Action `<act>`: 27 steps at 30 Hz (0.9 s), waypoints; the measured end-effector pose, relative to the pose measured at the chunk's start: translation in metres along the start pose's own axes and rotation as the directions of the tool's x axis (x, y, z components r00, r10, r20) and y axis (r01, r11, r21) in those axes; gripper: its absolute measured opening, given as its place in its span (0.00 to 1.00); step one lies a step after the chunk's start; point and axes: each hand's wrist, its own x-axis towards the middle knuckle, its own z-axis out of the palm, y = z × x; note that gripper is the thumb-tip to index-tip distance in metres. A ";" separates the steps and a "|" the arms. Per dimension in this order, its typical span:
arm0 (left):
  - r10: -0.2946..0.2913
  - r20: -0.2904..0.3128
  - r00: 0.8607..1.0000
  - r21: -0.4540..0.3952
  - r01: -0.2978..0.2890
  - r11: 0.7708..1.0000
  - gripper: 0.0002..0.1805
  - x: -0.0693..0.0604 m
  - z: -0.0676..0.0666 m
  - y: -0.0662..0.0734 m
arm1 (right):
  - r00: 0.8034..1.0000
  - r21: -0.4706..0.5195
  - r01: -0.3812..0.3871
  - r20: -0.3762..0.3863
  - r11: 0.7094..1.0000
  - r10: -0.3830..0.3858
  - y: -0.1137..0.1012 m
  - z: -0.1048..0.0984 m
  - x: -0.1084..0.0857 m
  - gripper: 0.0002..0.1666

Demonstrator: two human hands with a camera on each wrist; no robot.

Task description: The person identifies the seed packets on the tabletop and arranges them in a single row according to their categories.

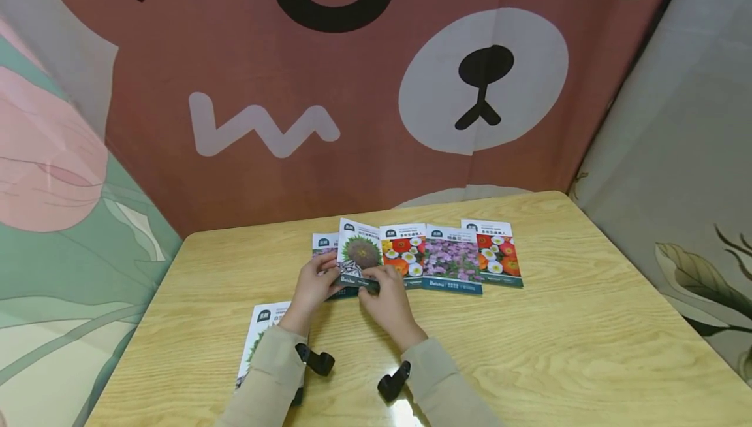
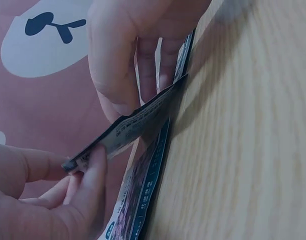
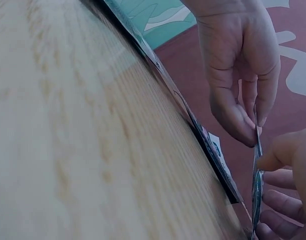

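Both hands hold a seed packet (image 1: 360,251) with a round, spiky green flower on its front, raised a little off the table and tilted. My left hand (image 1: 313,286) pinches its lower left side; in the left wrist view the thumb (image 2: 95,172) lies on one face. At the lower right, my right hand (image 1: 389,300) pinches the packet, with fingers (image 3: 283,205) behind it in the right wrist view. Partly hidden behind it lies a purple-flower packet (image 1: 323,242). Right of it lie a poppy packet (image 1: 405,254), another purple-flower packet (image 1: 452,260) and another poppy packet (image 1: 499,254).
More packets (image 1: 255,329) with a green flower lie at the left front, partly under my left forearm. The wooden table (image 1: 564,335) ends at a hanging cloth (image 1: 294,185) with a bear's face. Each wrist carries a small black camera (image 1: 320,360).
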 end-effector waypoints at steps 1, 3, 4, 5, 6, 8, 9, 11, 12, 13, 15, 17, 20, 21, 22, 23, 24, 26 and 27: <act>0.002 0.000 1.000 -0.016 -0.002 1.000 0.23 -0.001 0.000 -0.001 | 1.000 0.002 0.003 -0.002 1.000 -0.003 0.000 0.000 0.000 0.17; 0.003 -0.008 1.000 -0.030 -0.003 1.000 0.22 -0.003 0.000 -0.001 | 1.000 0.011 0.004 -0.001 1.000 -0.004 0.001 0.001 0.000 0.18; 0.004 -0.011 1.000 -0.036 -0.004 0.999 0.23 -0.004 0.000 -0.001 | 1.000 0.014 0.004 0.000 1.000 -0.004 0.001 0.001 0.000 0.18; 0.006 -0.015 1.000 -0.042 -0.006 0.999 0.23 -0.005 -0.001 -0.002 | 1.000 0.016 0.005 -0.001 1.000 -0.005 0.001 0.001 0.000 0.18; 0.011 -0.018 1.000 -0.048 -0.011 0.999 0.23 -0.006 -0.001 -0.002 | 1.000 0.019 0.008 -0.001 1.000 -0.008 0.002 0.001 0.000 0.19; 0.018 -0.031 0.999 -0.047 -0.020 0.999 0.22 -0.008 -0.002 -0.002 | 1.000 0.027 0.008 -0.002 1.000 -0.008 0.002 0.002 0.000 0.19; 0.025 -0.034 0.999 -0.051 -0.027 0.998 0.22 -0.009 -0.003 -0.002 | 1.000 0.030 0.011 -0.002 1.000 -0.011 0.002 0.002 0.000 0.19; 0.038 -0.041 0.998 -0.062 -0.040 0.997 0.22 -0.011 -0.004 -0.002 | 1.000 0.042 0.012 -0.001 0.999 -0.012 0.002 0.002 0.000 0.19; 0.044 -0.044 0.998 -0.065 -0.047 0.997 0.23 -0.012 -0.005 -0.002 | 1.000 0.050 0.010 0.001 0.999 -0.010 0.002 0.002 0.000 0.20; 0.049 -0.046 0.998 -0.068 -0.052 0.996 0.23 -0.014 -0.006 -0.001 | 1.000 0.062 0.002 0.004 0.998 -0.002 0.002 0.002 0.000 0.20; 0.059 -0.047 0.997 -0.075 -0.063 0.995 0.23 -0.017 -0.008 -0.001 | 1.000 0.083 -0.014 0.011 0.996 0.013 0.001 0.001 0.000 0.20; 0.066 -0.048 0.997 -0.076 -0.069 0.995 0.24 -0.020 -0.011 0.000 | 0.999 0.101 -0.033 0.017 0.994 0.031 0.001 0.001 0.000 0.21; 0.059 -0.043 0.997 -0.084 -0.063 0.994 0.24 -0.025 -0.015 0.001 | 0.998 0.141 -0.063 0.009 0.988 0.063 -0.001 0.001 0.001 0.21; 0.057 -0.042 0.997 -0.088 -0.061 0.994 0.24 -0.027 -0.016 0.001 | 0.997 0.166 -0.079 0.004 0.983 0.080 -0.002 0.001 0.001 0.21; 0.054 -0.040 0.998 -0.094 -0.057 0.994 0.23 -0.029 -0.018 0.001 | 0.995 0.196 -0.099 -0.003 0.976 0.102 -0.002 0.002 0.001 0.21; 0.047 -0.042 0.998 -0.099 -0.051 0.994 0.23 -0.031 -0.019 0.001 | 0.992 0.227 -0.123 -0.010 0.966 0.128 -0.002 0.002 0.002 0.20; 0.043 -0.044 0.998 -0.106 -0.048 0.993 0.23 -0.032 -0.020 0.000 | 0.987 0.262 -0.152 -0.014 0.953 0.161 -0.003 0.001 0.003 0.20; 0.036 -0.046 0.998 -0.122 -0.041 0.992 0.23 -0.034 -0.021 -0.001 | 0.972 0.329 -0.214 -0.020 0.920 0.233 -0.003 0.000 0.004 0.20; 0.032 -0.045 0.998 -0.125 -0.037 0.991 0.23 -0.035 -0.022 -0.001 | 0.963 0.367 -0.241 -0.021 0.898 0.268 -0.003 -0.001 0.004 0.21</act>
